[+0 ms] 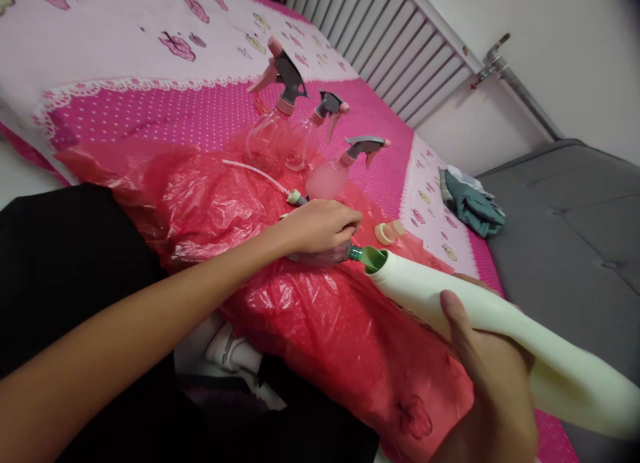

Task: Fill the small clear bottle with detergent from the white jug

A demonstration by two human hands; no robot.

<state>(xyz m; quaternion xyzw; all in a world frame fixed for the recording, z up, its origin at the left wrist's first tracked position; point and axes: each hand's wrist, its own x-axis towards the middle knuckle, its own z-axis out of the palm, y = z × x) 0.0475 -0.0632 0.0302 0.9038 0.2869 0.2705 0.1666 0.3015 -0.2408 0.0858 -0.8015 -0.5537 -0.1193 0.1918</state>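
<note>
My left hand (325,226) is wrapped around a clear bottle (320,255) that lies low over red plastic. The bottle's green neck (355,252) points right, against the mouth of a large pale bottle. My right hand (493,363) grips this pale detergent-style bottle (445,293), tilted with its mouth toward the clear one. A green spout (373,257) shows inside its opening. Whether liquid is flowing I cannot tell. Just behind my left hand lies a loose spray head (295,196) with a thin tube. A pale cap (389,232) rests near the pale bottle's mouth.
Several things surround the hands: spray bottles with grey-pink triggers (270,136) (305,139) (330,176) stand behind. A crumpled red plastic sheet (200,209) covers part of the pink bed (165,116). Folded clothes (473,203) lie by the grey headboard (565,216); a radiator (385,43) lines the wall.
</note>
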